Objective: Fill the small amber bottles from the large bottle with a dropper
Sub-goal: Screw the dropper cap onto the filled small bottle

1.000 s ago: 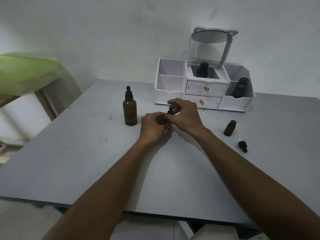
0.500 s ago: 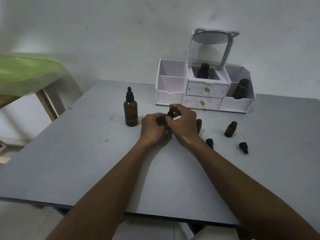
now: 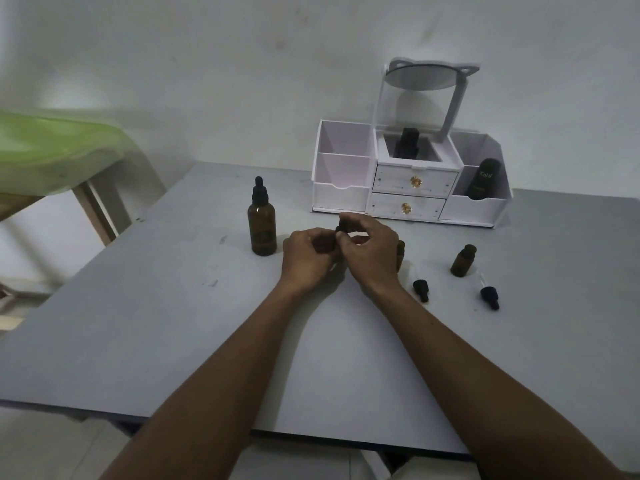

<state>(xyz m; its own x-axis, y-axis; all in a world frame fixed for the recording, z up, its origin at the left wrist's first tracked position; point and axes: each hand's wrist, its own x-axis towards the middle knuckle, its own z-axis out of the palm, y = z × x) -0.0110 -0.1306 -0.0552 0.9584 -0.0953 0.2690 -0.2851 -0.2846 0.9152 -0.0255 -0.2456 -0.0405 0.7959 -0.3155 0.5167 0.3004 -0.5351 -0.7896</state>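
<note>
Small amber bottle (image 3: pixel 323 244) (mostly hidden) sits at frame centre, gripped in the left hand (image 3: pixel 306 259). The right hand (image 3: pixel 372 252) pinches its black dropper cap (image 3: pixel 341 226). The large bottle (image 3: pixel 261 230) stands upright, left of centre.

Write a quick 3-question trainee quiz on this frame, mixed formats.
1. True or false: the large amber bottle has its dropper cap on.
2. How many dropper caps lie loose on the table? A one, B two, C four.
3. Fill in: the ____ hand pinches the cap of the small bottle held by the other hand.
Key: 1 true. 2 B. 3 right: the right hand pinches, the left hand holds.
</note>
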